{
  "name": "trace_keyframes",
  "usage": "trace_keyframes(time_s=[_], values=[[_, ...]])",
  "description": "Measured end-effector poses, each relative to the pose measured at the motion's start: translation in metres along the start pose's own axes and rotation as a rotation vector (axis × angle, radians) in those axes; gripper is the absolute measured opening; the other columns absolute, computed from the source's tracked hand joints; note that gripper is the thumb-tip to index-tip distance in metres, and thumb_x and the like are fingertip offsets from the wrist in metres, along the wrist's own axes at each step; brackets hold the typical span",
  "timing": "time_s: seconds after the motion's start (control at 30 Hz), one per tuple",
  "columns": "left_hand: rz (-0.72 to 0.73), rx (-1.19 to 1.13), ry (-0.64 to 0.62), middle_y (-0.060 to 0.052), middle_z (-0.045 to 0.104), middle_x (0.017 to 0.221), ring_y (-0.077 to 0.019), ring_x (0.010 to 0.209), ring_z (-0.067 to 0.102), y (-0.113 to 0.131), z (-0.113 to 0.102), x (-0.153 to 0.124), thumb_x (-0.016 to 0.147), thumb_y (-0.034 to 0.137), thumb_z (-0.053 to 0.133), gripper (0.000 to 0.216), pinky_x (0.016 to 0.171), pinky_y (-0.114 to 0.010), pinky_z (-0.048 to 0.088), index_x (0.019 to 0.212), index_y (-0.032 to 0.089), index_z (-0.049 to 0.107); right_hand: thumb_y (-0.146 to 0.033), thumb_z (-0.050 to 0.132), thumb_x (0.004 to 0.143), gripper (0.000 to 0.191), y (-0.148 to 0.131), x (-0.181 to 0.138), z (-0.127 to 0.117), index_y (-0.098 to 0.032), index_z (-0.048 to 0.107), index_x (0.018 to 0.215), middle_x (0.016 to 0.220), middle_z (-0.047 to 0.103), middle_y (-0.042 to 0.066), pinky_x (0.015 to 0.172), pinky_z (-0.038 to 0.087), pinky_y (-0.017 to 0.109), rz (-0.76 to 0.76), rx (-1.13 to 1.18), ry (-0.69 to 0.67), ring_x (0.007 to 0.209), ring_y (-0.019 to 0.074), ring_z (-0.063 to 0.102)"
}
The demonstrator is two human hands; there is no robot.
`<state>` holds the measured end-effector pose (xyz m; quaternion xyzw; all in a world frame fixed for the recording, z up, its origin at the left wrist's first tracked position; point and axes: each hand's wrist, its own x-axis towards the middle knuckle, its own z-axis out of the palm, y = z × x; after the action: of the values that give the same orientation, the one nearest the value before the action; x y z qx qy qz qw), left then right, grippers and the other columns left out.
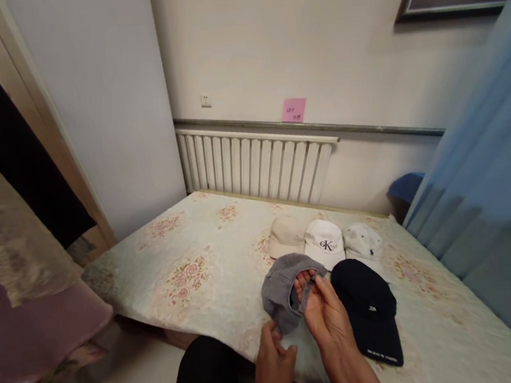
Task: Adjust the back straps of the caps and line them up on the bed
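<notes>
A grey cap (281, 290) is held just above the near edge of the bed (190, 266). My right hand (325, 312) pinches its back strap, fingers closed on the strap near the opening. My left hand (275, 361) grips the cap's lower edge from below. Right of the grey cap lies a black cap (369, 310) with white lettering on its brim. Behind them three caps sit in a row: a beige cap (284, 235), a white cap (323, 242) with a dark logo, and a white dotted cap (362, 241).
The bed has a pale floral cover. A white radiator (252, 164) runs along the wall behind it, with a pink note (293, 109) above. A blue curtain (490, 189) hangs at right, fabrics (16, 274) at left. My dark-trousered knee (207, 378) is below.
</notes>
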<state>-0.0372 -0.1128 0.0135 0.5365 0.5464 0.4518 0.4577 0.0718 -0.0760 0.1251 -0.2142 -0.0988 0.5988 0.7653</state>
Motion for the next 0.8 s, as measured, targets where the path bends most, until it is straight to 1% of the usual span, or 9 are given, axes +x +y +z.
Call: trace_keyframes(time_s=[0.07,0.13,0.23,0.37,0.47,0.53,0.6,0.67,0.8], values=[[-0.008,0.013,0.06,-0.013,0.054,0.111,-0.0223,0.086,0.056,0.01,0.01,0.003,0.064,0.025,0.062,0.064,0.079,-0.033,0.042,0.123,0.014,0.039,-0.015,0.071,0.067,0.013,0.002,-0.005,0.003,-0.017,0.067,0.079,0.079,0.073,-0.001,0.075,0.056,0.025,-0.013,0.028,0.042,0.075,0.0114,0.067],[0.027,0.003,0.115,-0.017,0.046,0.125,-0.0265,0.101,0.053,0.023,0.015,0.011,0.065,0.027,0.064,0.069,0.084,-0.035,0.041,0.127,0.013,0.036,-0.015,0.07,0.068,0.012,0.001,-0.008,0.005,-0.018,0.067,0.078,0.08,0.073,0.0,0.078,0.056,0.026,-0.015,0.049,0.082,0.078,0.0122,0.068],[0.137,-0.002,0.2,-0.017,0.049,0.123,-0.0272,0.111,0.049,0.039,0.013,0.032,0.071,0.028,0.06,0.055,0.089,-0.035,0.039,0.121,0.014,0.042,-0.013,0.069,0.067,0.015,-0.002,-0.011,0.002,-0.018,0.068,0.081,0.087,0.074,0.002,0.086,0.054,0.029,-0.011,0.044,0.09,0.09,0.015,0.068],[0.167,0.017,0.17,-0.006,0.061,0.084,-0.0207,0.083,0.057,0.053,-0.003,0.067,0.076,0.016,0.046,0.012,0.077,-0.032,0.043,0.083,0.019,0.056,-0.013,0.072,0.065,0.019,-0.008,-0.012,-0.012,-0.015,0.068,0.084,0.099,0.073,0.009,0.093,0.051,0.034,0.034,0.004,0.028,0.105,0.0199,0.064],[0.108,-0.182,0.197,-0.002,0.06,0.078,-0.0168,0.071,0.057,0.058,-0.009,0.082,0.076,0.019,0.052,0.006,0.068,-0.028,0.044,0.081,0.019,0.055,-0.013,0.074,0.064,0.018,-0.007,-0.013,-0.024,-0.014,0.068,0.082,0.099,0.073,0.011,0.094,0.05,0.038,0.064,-0.003,0.007,0.106,0.0229,0.063],[-0.02,-0.464,0.214,-0.001,0.061,0.081,-0.0148,0.069,0.059,0.06,-0.006,0.085,0.074,0.021,0.06,0.014,0.066,-0.026,0.046,0.087,0.019,0.054,-0.013,0.073,0.065,0.017,-0.005,-0.015,-0.029,-0.015,0.068,0.081,0.098,0.073,0.01,0.093,0.051,0.039,0.073,0.003,0.005,0.105,0.0229,0.064],[-0.212,-0.79,0.139,-0.003,0.062,0.081,-0.0145,0.069,0.061,0.06,0.002,0.082,0.075,0.022,0.062,0.016,0.069,-0.027,0.048,0.088,0.018,0.054,-0.011,0.073,0.066,0.018,-0.002,-0.016,-0.032,-0.016,0.067,0.082,0.097,0.074,0.008,0.091,0.052,0.038,0.073,0.015,0.02,0.103,0.0218,0.065],[-0.381,-1.015,-0.007,-0.006,0.065,0.08,-0.0154,0.072,0.064,0.059,0.012,0.076,0.081,0.024,0.059,0.011,0.075,-0.028,0.05,0.085,0.015,0.056,-0.009,0.073,0.064,0.02,0.001,-0.018,-0.032,-0.018,0.067,0.082,0.092,0.074,0.005,0.089,0.053,0.038,0.063,0.038,0.044,0.098,0.0206,0.067],[-0.497,-1.175,-0.336,-0.012,0.068,0.085,-0.0189,0.08,0.066,0.063,0.026,0.065,0.084,0.034,0.056,0.025,0.082,-0.029,0.05,0.086,0.009,0.061,-0.009,0.074,0.064,0.025,0.0,-0.02,-0.029,-0.02,0.067,0.086,0.091,0.075,0.002,0.087,0.054,0.035,0.051,0.055,0.027,0.092,0.0179,0.069]])
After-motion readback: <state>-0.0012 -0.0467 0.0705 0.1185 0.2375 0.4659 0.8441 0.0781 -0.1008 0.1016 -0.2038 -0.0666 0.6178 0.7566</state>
